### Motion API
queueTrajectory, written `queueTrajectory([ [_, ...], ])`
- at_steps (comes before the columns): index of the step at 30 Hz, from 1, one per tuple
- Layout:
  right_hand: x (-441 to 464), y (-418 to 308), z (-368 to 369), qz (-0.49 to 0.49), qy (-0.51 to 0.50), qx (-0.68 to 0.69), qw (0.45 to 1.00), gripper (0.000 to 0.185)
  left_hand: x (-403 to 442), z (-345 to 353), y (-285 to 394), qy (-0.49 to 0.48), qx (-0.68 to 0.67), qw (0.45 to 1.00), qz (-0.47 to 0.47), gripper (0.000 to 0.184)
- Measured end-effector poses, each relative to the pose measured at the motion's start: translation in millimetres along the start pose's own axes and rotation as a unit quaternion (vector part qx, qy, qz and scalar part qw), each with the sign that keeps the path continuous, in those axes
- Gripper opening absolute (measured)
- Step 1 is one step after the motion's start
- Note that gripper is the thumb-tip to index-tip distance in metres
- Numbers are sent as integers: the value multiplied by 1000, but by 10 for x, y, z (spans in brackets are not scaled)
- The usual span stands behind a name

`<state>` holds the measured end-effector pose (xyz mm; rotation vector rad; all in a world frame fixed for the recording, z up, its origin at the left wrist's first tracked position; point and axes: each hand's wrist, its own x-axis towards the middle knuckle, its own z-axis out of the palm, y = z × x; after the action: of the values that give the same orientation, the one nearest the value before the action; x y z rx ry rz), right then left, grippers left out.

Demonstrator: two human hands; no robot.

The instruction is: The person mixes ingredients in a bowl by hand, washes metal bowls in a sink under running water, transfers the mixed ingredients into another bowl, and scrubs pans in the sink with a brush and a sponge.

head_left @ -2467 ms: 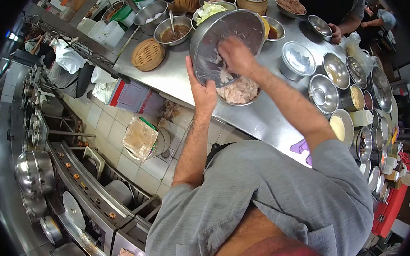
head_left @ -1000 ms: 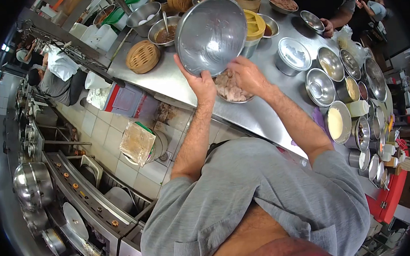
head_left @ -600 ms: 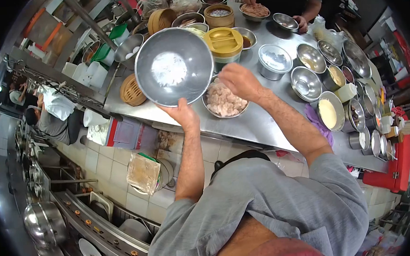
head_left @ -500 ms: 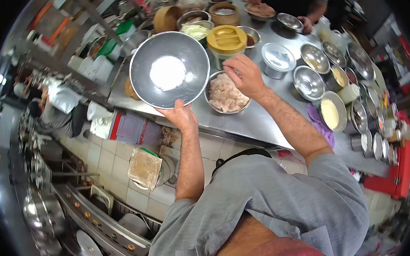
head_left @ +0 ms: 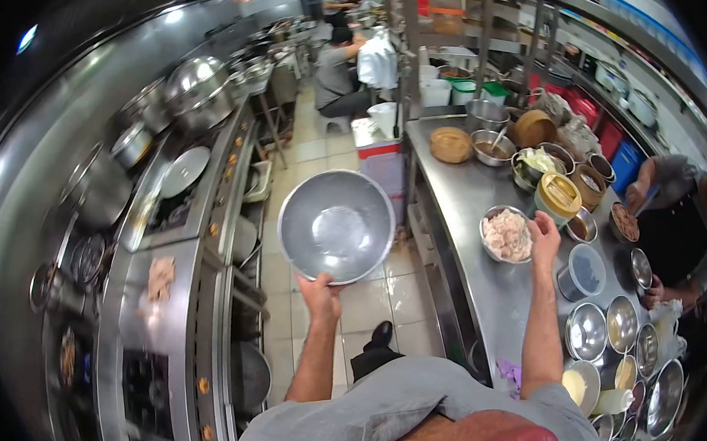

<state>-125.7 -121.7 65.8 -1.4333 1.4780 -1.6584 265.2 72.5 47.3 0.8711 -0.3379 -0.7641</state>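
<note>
My left hand [head_left: 321, 298] grips the near rim of a large steel mixing bowl [head_left: 337, 226], which hangs over the tiled floor with its inside facing me. A thin residue marks its inner wall. On the steel counter [head_left: 461, 205] to the right, a smaller bowl of pale chopped meat [head_left: 507, 235] stands by the counter's left side. My right hand [head_left: 544, 238] is at that bowl's right edge, fingers loosely curled; whether it holds anything is too small to tell. Just beyond it is a yellow-lidded container [head_left: 558, 195].
Stoves and a steel worktop [head_left: 156, 300] with a pink cloth [head_left: 161, 278] line the left. A person [head_left: 338, 74] sits low in the aisle ahead; another works across the counter. Several bowls [head_left: 586, 331] and a clear-lidded tub [head_left: 581, 271] stand at the right.
The view has swung left toward the stoves and aisle. The large bowl, in my left hand, has moved away from the counter to over the floor. My right hand has lowered beside the meat bowl.
</note>
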Motion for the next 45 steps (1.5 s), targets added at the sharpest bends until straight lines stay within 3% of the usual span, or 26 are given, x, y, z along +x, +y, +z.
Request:
queueTrajectory([
  [4, -725, -370, 368, 104, -131, 93, 982, 29, -879, -575, 703, 94, -7, 991, 96, 72],
  [8, -1379, -599, 617, 119, -299, 163, 933, 31, -1628, -1217, 1252, 201, -7, 960, 194, 74],
  [12, -2237, -972, 852, 151, -386, 192, 890, 31, -2518, -1651, 1909, 263, -4, 923, 281, 66],
  [19, -4354, -1597, 1209, 159, -611, 193, 751, 32, -4562, -2468, 2816, 385, -18, 829, 406, 66],
  [25, -7016, -2732, 407, 102, -766, 251, 583, 31, -6798, -3432, 3272, 502, 13, 725, 471, 61],
  [28, -8228, -3229, -245, 80, -853, 279, 434, 30, -7895, -3745, 3387, 579, 47, 662, 473, 65],
  [31, -9220, -3756, -870, 68, -911, 288, 288, 30, -8665, -3917, 3500, 666, 72, 588, 453, 71],
  [32, -9507, -3890, -1023, 36, -922, 283, 263, 30, -8851, -4001, 3517, 667, 72, 591, 449, 71],
  [34, -10044, -4123, -1251, 21, -929, 305, 209, 31, -9119, -4212, 3531, 734, 27, 541, 410, 73],
  [35, -10298, -4250, -1334, 51, -932, 308, 183, 30, -9220, -4340, 3538, 741, 22, 538, 401, 77],
  [37, -10846, -4493, -1374, 97, -938, 289, 165, 28, -9350, -4608, 3565, 739, 15, 551, 387, 77],
  [39, -11361, -4770, -1333, 74, -922, 313, 217, 29, -9334, -4907, 3697, 725, -20, 587, 360, 76],
  [41, -11938, -5037, -1235, 170, -907, 310, 230, 24, -9262, -5281, 3829, 694, -41, 627, 351, 74],
  [44, -12846, -5347, -896, 193, -893, 310, 264, 25, -9166, -5899, 4082, 701, -36, 639, 314, 68],
  [45, -13119, -5468, -745, 157, -902, 283, 285, 26, -9053, -6069, 4220, 703, -20, 644, 299, 60],
])
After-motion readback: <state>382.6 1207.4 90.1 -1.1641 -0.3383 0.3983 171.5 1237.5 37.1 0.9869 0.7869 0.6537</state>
